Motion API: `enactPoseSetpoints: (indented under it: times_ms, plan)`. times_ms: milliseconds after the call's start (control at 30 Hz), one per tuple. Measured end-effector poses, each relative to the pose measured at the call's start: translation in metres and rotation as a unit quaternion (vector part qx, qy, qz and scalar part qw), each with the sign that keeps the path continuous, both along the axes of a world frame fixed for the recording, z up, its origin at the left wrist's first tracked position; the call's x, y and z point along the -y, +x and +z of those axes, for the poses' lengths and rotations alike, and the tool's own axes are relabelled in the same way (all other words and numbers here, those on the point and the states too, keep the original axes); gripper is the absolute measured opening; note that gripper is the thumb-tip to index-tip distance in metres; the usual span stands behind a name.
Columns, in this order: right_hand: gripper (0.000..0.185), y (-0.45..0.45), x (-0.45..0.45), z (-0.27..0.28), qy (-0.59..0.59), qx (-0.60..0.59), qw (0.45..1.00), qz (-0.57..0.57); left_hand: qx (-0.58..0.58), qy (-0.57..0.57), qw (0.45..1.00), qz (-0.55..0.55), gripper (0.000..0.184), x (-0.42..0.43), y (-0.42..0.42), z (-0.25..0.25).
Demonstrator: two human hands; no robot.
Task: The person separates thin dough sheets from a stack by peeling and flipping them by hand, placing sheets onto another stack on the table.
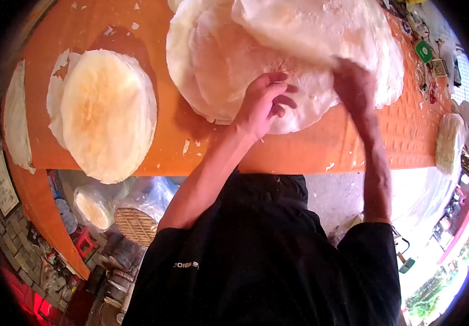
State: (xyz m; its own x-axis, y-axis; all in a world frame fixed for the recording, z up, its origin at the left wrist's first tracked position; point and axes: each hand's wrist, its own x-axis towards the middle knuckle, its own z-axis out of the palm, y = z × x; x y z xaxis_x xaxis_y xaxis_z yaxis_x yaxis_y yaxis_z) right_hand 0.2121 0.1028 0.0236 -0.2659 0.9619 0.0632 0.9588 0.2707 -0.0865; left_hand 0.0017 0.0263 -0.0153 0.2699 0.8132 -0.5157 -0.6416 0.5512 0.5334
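Large, thin, pale flatbreads [223, 65] lie in a wide, overlapping heap at the back of the orange table. Over the front of this heap hovers my left hand [264, 103], its fingers apart and loosely bent, with nothing held in them. My right hand [355, 87], blurred by motion, grips the near edge of the top flatbread [305, 27], which is raised and folds away from the sheets beneath. A smaller stack of oval flatbreads [108, 114], browned in the middle, sits to the left, reaching over the table's front edge.
Crumbs dot the orange table [207, 152]. A folded flatbread [18, 119] lies at its far left edge. Cables and a green object [423, 51] are at the right end, near a plastic-wrapped bundle [449, 144]. Below stand bagged flatbreads [94, 209], a woven basket [135, 225] and a red stool [84, 243].
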Motion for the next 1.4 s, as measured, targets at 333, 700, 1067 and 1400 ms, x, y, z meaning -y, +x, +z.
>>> enactPoseSetpoints:
  times_ms: [333, 700, 1067, 1400]
  plan:
    - [0.01, -0.058, 0.041, 0.014, 0.022, -0.083, 0.984, 0.155, -0.574, 0.073, 0.801, 0.154, 0.024, 0.048, -0.089, -0.023]
    - [0.015, -0.086, 0.086, -0.021, -0.108, -0.057, 0.975, 0.183, -0.205, -0.038, 0.972, 0.106, 0.029, 0.039, -0.109, -0.02]
    - [0.071, -0.111, 0.094, 0.01, -0.208, -0.203, 0.943, 0.159, -0.176, 0.052, 0.976, 0.115, 0.044, 0.043, -0.094, -0.016]
    - [0.039, -0.169, 0.025, 0.032, -0.185, -0.234, 0.949, 0.105, -0.555, 0.283, 0.781, 0.054, 0.029, 0.044, -0.046, 0.035]
